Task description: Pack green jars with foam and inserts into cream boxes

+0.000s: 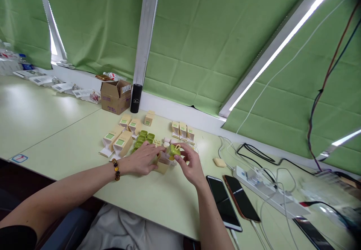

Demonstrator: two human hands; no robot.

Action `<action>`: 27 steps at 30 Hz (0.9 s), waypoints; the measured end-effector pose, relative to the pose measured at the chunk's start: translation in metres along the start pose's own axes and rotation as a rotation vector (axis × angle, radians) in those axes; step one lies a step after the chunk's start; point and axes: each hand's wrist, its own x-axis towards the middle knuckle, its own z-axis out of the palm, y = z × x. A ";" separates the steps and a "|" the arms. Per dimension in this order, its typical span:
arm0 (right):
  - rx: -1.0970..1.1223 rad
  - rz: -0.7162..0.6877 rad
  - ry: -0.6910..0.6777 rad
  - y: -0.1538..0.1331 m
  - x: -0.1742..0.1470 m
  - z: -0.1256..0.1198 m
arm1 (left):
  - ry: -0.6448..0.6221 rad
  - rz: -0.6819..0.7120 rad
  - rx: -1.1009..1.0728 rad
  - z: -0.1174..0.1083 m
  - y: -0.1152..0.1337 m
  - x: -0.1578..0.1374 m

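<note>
My right hand [191,163] pinches a small shiny green case [174,150] with a yellow loop on top, between thumb and fingers. Just left of it, my left hand [143,159] is curled at the side of a small tan cardboard box [161,167], its index finger reaching toward the green case. My fingers partly hide this box. Behind my left hand, several green cases [143,136] stand in rows. Small yellow pieces [156,142] and pale pink and white pieces [167,141] lie close by.
Open tan boxes [122,144] stand left of my hands, others [182,130] behind. A brown carton [115,96] and black tumbler [136,98] stand by the wall. Two phones [224,201] [241,197], a power strip [267,189] and tangled cables lie at right.
</note>
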 end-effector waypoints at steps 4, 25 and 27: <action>-0.011 0.019 0.002 0.001 0.000 0.000 | -0.011 0.014 -0.002 -0.006 0.006 0.002; -0.249 -0.030 -0.070 0.001 -0.004 0.010 | 0.196 -0.116 -0.227 0.007 -0.012 0.004; -0.267 -0.037 -0.095 0.000 -0.004 0.012 | 0.186 -0.121 -0.217 0.008 -0.014 0.004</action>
